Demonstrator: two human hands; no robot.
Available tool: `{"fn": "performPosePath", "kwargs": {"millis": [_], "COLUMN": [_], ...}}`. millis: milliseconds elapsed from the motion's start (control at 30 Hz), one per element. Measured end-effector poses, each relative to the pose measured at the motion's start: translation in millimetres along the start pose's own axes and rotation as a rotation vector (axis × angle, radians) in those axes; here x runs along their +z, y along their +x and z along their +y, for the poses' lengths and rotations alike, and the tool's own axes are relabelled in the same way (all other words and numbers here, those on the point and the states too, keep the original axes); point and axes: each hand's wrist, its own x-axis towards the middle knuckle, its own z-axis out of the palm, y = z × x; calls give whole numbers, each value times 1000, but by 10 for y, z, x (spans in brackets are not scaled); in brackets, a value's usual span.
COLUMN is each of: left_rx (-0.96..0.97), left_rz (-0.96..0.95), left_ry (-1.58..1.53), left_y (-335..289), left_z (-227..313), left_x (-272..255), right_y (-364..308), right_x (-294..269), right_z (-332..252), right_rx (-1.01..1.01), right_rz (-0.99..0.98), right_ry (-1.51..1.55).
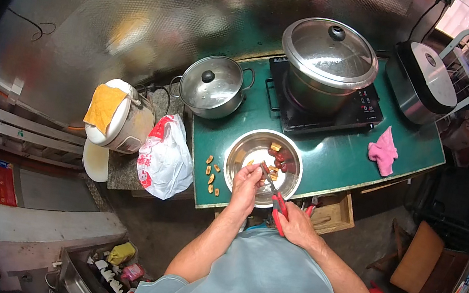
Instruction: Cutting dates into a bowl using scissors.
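My right hand grips a pair of scissors with red handles, blades pointing into a round steel bowl. Over the same bowl, my left hand pinches a small dark red date at the blade tips. Whole red dates lie in the bowl beside several cut pieces with tan insides. More cut date pieces are scattered on the green tabletop left of the bowl.
Behind the bowl a large lidded pot stands on a black induction cooker. A smaller lidded pot, a white plastic bag and a rice cooker are left. Rightward lie a pink cloth and a silver-black appliance; a drawer hangs open below.
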Motion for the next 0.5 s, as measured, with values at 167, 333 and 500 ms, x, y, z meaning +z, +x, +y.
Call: {"fn": "performPosePath", "kwargs": {"millis": [167, 333, 500], "left_rx": [7, 23, 10], "left_rz": [-22, -29, -28], "left_ry": [-34, -52, -68], "left_y": [-23, 5, 11], "left_z": [19, -30, -5], "left_x": [6, -59, -71], "right_y": [-1, -8, -12], "right_x": [-19, -35, -41], "right_z": [-37, -64, -47], "right_rx": [8, 10, -10], "right_rz": [-9, -18, -24], "right_ry": [2, -19, -20]}}
